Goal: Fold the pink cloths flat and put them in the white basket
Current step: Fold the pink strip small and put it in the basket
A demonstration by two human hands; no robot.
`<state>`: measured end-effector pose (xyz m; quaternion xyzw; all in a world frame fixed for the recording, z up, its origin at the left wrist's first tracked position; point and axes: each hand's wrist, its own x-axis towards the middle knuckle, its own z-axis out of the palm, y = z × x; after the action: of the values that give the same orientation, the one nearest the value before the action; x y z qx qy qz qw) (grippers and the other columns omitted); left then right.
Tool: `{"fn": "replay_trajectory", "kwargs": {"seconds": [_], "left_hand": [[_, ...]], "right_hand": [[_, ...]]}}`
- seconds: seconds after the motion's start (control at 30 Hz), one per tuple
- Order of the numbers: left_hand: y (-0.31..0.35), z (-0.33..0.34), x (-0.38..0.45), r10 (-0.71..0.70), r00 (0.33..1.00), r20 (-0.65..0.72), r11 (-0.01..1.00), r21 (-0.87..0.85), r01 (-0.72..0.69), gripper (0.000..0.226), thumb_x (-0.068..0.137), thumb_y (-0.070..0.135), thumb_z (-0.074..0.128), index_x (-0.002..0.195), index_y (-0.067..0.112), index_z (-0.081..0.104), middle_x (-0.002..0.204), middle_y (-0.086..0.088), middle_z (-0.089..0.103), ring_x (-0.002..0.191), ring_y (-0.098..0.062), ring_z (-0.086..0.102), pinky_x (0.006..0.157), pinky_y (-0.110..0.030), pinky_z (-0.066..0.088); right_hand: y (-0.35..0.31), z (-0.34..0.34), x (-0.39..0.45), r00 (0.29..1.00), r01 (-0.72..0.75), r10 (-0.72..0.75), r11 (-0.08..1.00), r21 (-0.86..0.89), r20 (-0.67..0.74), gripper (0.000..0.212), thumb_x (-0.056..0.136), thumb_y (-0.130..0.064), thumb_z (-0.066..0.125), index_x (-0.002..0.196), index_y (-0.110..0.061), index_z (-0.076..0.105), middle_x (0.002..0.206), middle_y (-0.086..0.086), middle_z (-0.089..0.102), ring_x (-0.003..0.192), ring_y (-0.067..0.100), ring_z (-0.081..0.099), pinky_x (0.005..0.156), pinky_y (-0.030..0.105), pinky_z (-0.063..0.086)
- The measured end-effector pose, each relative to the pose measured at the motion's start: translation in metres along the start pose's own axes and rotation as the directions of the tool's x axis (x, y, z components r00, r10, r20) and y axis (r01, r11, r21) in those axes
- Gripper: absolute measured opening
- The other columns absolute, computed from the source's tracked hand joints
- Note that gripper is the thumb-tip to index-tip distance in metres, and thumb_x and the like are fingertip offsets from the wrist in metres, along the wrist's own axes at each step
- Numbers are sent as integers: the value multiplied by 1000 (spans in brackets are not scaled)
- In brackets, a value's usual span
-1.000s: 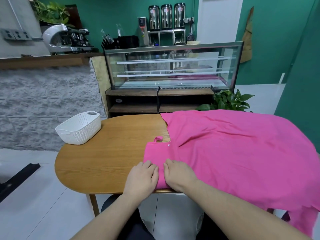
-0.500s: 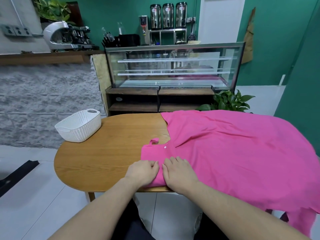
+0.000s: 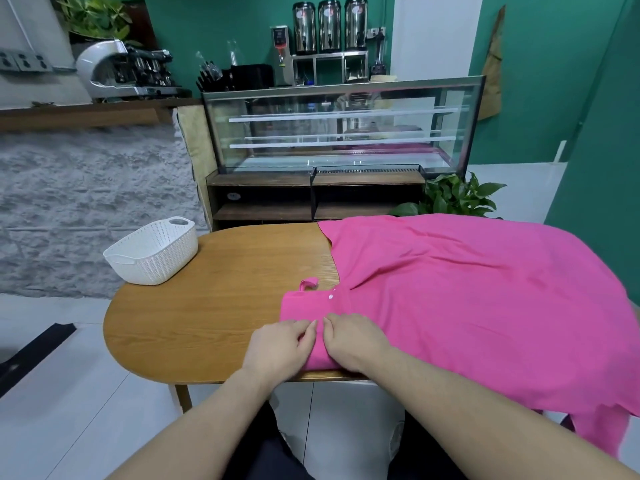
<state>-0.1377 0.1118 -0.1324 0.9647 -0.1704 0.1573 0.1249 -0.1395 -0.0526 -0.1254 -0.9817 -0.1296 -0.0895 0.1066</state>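
While both hands pinch the pink cloth [image 3: 467, 306], the white basket [image 3: 152, 252] sits empty.

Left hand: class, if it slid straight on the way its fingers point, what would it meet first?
The left hand points up-right across the pink cloth; probably the right hand's fingertips first, close beside it.

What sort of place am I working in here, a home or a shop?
Most likely a café or drinks shop: a glass display case stands behind the wooden table, three steel drink urns line the back counter, and an espresso machine sits on the bar to the left.
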Motion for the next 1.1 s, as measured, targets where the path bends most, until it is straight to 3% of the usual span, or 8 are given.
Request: {"fn": "replay_trajectory", "kwargs": {"seconds": [0.1,0.23,0.37,0.5,0.57,0.7,0.97,1.1], "left_hand": [[5,-7,10,-122,979,161,992,-19,127,49,101,54,26,90,28,67,93,-1,73,93,-29,65,78,-33,49],[4,-10,19,-231,918,323,962,-63,264,50,101,55,26,85,29,66,102,-5,71,99,-30,64,86,-35,49],[3,-3,7,-139,985,101,990,-8,141,59,103,52,23,77,20,65,84,-1,70,84,-26,63,74,-35,47],[-9,18,-16,141,978,-154,988,91,-128,40,100,37,32,84,24,66,76,4,62,66,-25,54,63,-40,47],[-13,24,-21,165,975,-150,984,96,-152,36,100,32,35,96,22,69,81,4,62,65,-24,52,62,-40,48],[-5,7,-9,44,998,-48,998,53,-41,49,96,47,22,84,25,64,82,4,65,76,-25,60,68,-35,46],[1,-12,18,-179,928,326,981,-9,192,46,102,45,27,74,24,58,101,-6,70,98,-30,62,80,-33,44],[-3,-2,8,-14,999,41,993,121,9,53,100,41,24,84,22,70,88,-5,71,85,-30,62,72,-37,46]], "right_hand": [[1,6,-9,994,18,-36,986,-166,-106,36,93,-34,31,79,-18,60,76,5,63,72,27,59,65,40,47],[2,10,-10,996,9,-25,986,-168,-89,32,95,-33,32,80,-20,57,74,2,61,67,25,57,63,40,45],[-2,5,-4,999,39,-43,995,-94,-32,58,95,-40,4,99,-15,57,95,10,66,86,33,61,82,46,45],[-6,0,1,999,-27,26,999,35,32,46,105,-33,20,113,-9,58,113,15,67,103,36,63,89,42,45],[-11,-7,4,989,-67,63,998,23,132,49,106,-31,19,117,-6,60,119,18,66,109,36,61,94,42,44],[-9,-8,5,988,-66,66,998,-5,139,51,106,-30,17,116,-6,61,119,18,66,109,35,61,95,43,45],[1,14,-14,991,90,-113,964,-251,-78,30,96,-24,35,76,-18,56,73,4,56,61,27,51,57,41,40],[-11,-2,-11,999,43,-42,993,-110,6,34,99,-25,33,88,-10,62,78,11,63,65,35,64,56,42,50]]}}
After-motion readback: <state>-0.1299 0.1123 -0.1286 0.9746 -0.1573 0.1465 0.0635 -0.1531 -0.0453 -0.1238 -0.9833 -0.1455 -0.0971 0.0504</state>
